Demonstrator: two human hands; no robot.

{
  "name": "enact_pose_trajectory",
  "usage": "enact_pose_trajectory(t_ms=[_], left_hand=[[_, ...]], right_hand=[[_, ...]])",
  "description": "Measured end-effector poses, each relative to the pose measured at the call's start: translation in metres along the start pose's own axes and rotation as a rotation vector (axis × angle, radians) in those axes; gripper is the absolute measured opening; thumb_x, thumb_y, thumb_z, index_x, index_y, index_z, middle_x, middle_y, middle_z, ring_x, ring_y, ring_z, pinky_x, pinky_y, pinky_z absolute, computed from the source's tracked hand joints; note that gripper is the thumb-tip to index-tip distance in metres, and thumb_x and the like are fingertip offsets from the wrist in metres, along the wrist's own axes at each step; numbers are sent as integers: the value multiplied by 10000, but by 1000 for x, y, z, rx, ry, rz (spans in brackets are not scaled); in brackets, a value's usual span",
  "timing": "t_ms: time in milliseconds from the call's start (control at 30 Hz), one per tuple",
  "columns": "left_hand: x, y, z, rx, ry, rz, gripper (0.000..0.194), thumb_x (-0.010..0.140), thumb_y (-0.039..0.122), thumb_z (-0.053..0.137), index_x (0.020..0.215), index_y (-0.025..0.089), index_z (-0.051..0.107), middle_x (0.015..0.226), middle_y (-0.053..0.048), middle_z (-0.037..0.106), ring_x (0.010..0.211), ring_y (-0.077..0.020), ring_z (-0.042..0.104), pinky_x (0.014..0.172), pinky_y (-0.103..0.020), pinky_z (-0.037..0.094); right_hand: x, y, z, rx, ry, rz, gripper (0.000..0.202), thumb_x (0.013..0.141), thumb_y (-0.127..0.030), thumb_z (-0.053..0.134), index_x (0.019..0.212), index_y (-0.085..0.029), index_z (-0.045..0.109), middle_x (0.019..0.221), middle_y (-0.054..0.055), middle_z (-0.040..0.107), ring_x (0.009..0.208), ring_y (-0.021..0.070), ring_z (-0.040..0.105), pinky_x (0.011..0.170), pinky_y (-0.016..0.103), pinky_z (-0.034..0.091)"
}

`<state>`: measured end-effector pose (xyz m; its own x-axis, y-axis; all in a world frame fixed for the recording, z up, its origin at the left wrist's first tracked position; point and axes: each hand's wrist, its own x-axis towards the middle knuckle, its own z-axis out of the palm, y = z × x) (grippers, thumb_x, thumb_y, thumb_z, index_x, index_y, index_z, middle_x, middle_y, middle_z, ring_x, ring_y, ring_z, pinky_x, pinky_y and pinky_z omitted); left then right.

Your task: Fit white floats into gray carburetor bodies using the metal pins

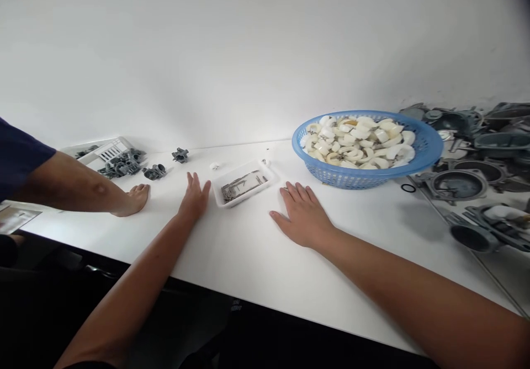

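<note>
My left hand (pixel 194 198) rests on the white table (pixel 244 247) with its fingers apart, just left of a shallow white tray (pixel 232 198). Small thin metal pins (pixel 229 194) lie inside that tray. On the tray's other side my right hand (pixel 300 213) lies flat, palm down, fingers spread and holding nothing. A blue plastic basket (pixel 428 145) heaped with white and yellowish curved plastic parts (pixel 360 140) stands behind and to the right of my right hand. Behind the tray sits a small white piece (pixel 214 166).
A co-worker's hand (pixel 134 199) leans on the table at left. Near it are dark grey parts (pixel 154 171), a star-shaped grey part (pixel 180 155) and a white basket (pixel 114 148). Large grey metal housings (pixel 455 184) crowd the right side, with a black ring (pixel 408 188) beside them.
</note>
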<state>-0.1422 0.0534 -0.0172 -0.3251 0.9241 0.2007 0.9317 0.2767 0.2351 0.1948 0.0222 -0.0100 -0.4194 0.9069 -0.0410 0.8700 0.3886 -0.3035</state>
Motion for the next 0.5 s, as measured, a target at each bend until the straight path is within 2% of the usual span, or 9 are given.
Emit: enact_pose_trajectory(t_ms=[67, 133, 167, 200, 233, 300, 367, 433, 500], left_hand=[[-1, 17, -14, -139, 212, 38, 701, 992, 567, 206, 1527, 118, 264, 1669, -175, 127, 1538, -278, 202, 1209, -448, 312], [1, 42, -30, -253, 366, 130, 590, 998, 540, 242, 1450, 187, 383, 1611, -126, 327, 1492, -245, 320, 1187, -406, 350], [4, 57, -36, -298, 383, 175, 543, 991, 540, 283, 1394, 214, 441, 1531, -111, 452, 1423, -248, 426, 1143, -402, 404], [8, 75, -39, -320, 339, 209, 514, 974, 555, 331, 1345, 232, 480, 1439, -100, 547, 1321, -256, 529, 1071, -404, 465], [13, 94, -40, -303, 238, 244, 502, 947, 574, 387, 1304, 244, 512, 1385, -90, 591, 1236, -270, 589, 1003, -409, 505], [27, 133, -33, -193, 82, 342, 602, 858, 607, 533, 1339, 248, 494, 1401, -96, 585, 1182, -305, 611, 978, -425, 499], [43, 167, -17, -56, -27, 375, 663, 818, 612, 558, 1350, 222, 494, 1349, -128, 625, 1187, -345, 600, 1001, -468, 467], [61, 191, 1, 51, -164, 340, 621, 750, 604, 614, 1237, 218, 589, 1175, -142, 712, 1100, -371, 640, 923, -482, 495], [75, 203, 15, 82, -241, 316, 517, 670, 547, 693, 1080, 234, 663, 993, -124, 751, 940, -356, 692, 818, -453, 524]], right_hand=[[0, 1, 1, 13, 4, -6, 836, 966, -640, 229, 1584, -78, 240, 1673, 126, 115, 1553, 316, 47, 1269, 472, 52], [0, 2, 2, 23, 10, -19, 841, 967, -644, 217, 1582, -71, 243, 1670, 140, 117, 1553, 315, 44, 1267, 476, 44], [0, 2, 2, 26, 13, -27, 844, 968, -645, 211, 1581, -67, 242, 1669, 146, 118, 1554, 315, 43, 1266, 478, 40], [0, 2, 2, 29, 15, -33, 848, 968, -647, 206, 1581, -62, 240, 1668, 151, 118, 1553, 319, 42, 1264, 484, 37], [1, 1, 3, 30, 18, -36, 850, 968, -647, 202, 1580, -59, 240, 1667, 156, 117, 1552, 325, 42, 1263, 491, 33], [3, 0, 3, 31, 25, -36, 849, 969, -641, 199, 1577, -50, 246, 1665, 165, 119, 1550, 342, 44, 1258, 509, 28], [4, -2, 3, 30, 30, -35, 844, 971, -630, 196, 1572, -40, 255, 1663, 173, 124, 1547, 355, 43, 1254, 523, 24], [4, -2, 3, 35, 24, -38, 839, 972, -624, 196, 1573, -41, 253, 1663, 173, 120, 1548, 353, 38, 1255, 517, 22], [4, -2, 2, 43, 12, -36, 842, 970, -631, 191, 1578, -51, 243, 1666, 167, 105, 1548, 353, 25, 1255, 515, 17]])
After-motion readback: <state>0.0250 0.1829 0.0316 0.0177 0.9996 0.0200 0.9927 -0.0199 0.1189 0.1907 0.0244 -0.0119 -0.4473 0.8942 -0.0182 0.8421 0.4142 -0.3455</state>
